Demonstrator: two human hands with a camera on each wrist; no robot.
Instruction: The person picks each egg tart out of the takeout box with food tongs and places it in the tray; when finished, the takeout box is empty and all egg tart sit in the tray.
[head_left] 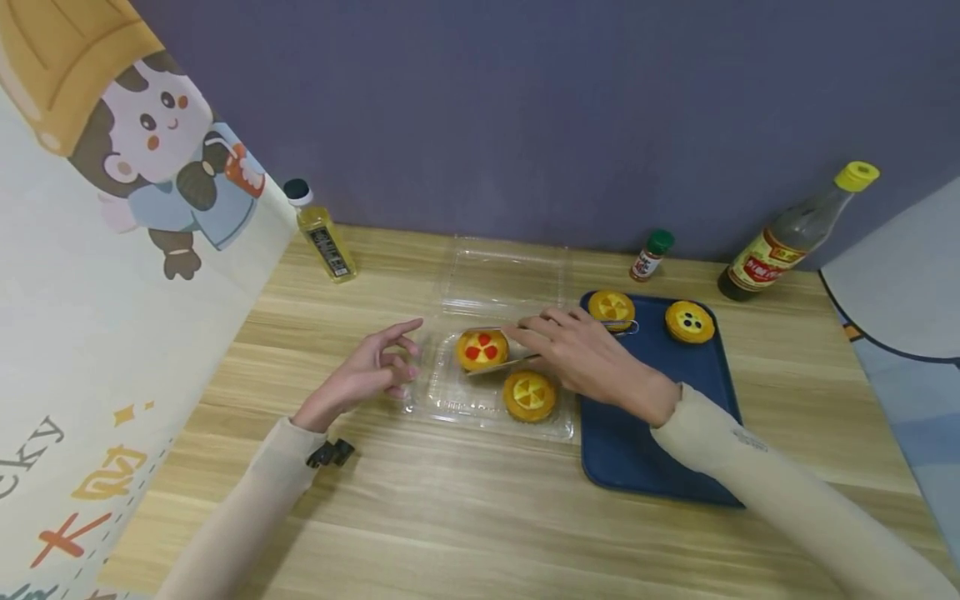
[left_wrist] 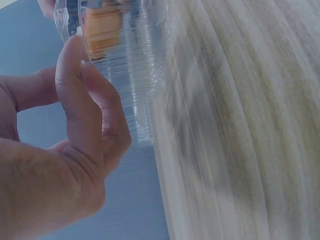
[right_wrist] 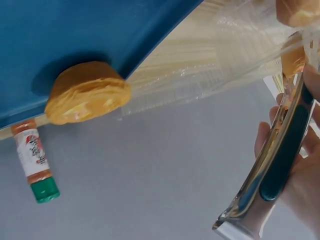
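Observation:
My right hand (head_left: 600, 358) grips metal tongs (right_wrist: 282, 155) with dark green grips. The tongs' arms lie on either side of a red-topped egg tart (head_left: 482, 350), in the left part of a clear plastic container (head_left: 468, 408). Nearer me in the same container sits a tart with yellow wedge-shaped pieces (head_left: 529, 396). My left hand (head_left: 371, 362) is at the container's left rim, index finger reaching forward and the other fingers loosely bent. In the left wrist view, its fingertips (left_wrist: 72, 47) are right at the clear wall.
A blue tray (head_left: 637, 450) on the right bears a yellow-wedge tart (head_left: 611, 308) and a blueberry-topped tart (head_left: 689, 322). The container's raised lid (head_left: 506, 279) stands behind it. An oil bottle (head_left: 326, 237), a green-capped shaker (head_left: 651, 257) and a yellow-capped sauce bottle (head_left: 780, 246) stand near the wall.

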